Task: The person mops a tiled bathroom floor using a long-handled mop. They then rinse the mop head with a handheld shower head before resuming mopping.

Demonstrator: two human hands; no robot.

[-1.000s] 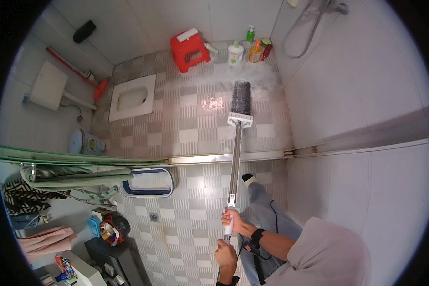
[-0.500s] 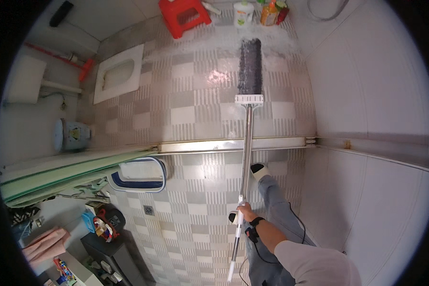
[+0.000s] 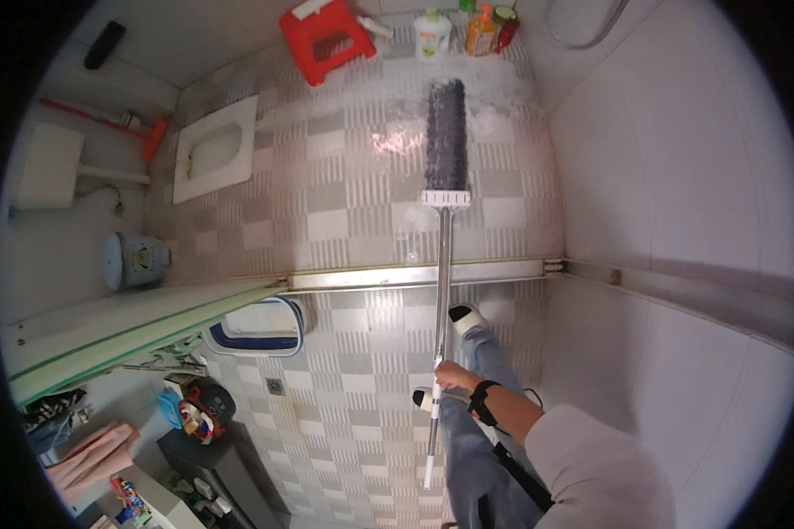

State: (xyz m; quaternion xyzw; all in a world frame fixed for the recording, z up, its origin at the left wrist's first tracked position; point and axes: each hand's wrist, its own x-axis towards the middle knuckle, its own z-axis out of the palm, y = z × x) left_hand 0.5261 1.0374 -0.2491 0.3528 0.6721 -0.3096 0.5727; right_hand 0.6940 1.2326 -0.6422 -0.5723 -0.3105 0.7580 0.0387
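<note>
1. The right hand (image 3: 454, 377) is curled around the long pole of a mop (image 3: 443, 282), at a white part. A black band (image 3: 483, 401) is on that wrist.
2. I cannot tell how the left hand is held.
3. The mop points away to the far side. Its pole goes over the pale door sill (image 3: 362, 279).
4. The fuzzy gray mop head (image 3: 447, 137) looks flat on the wet checked floor (image 3: 333, 212), with white suds (image 3: 501, 93) just to its right.
5. Far away, past the mop head, are a red stool (image 3: 316, 66), a white bottle (image 3: 431, 37) and an orange bottle (image 3: 481, 37). The stool is to the left of both bottles.
6. A white squat toilet (image 3: 185, 181) is in the floor on the far left. A light blue bin (image 3: 132, 260) is nearer, by the left wall.
7. A white and dark blue tub (image 3: 256, 346) is on the near side of the sill, left of the pole.
8. One shoe (image 3: 466, 319) is just right of the pole.
</note>
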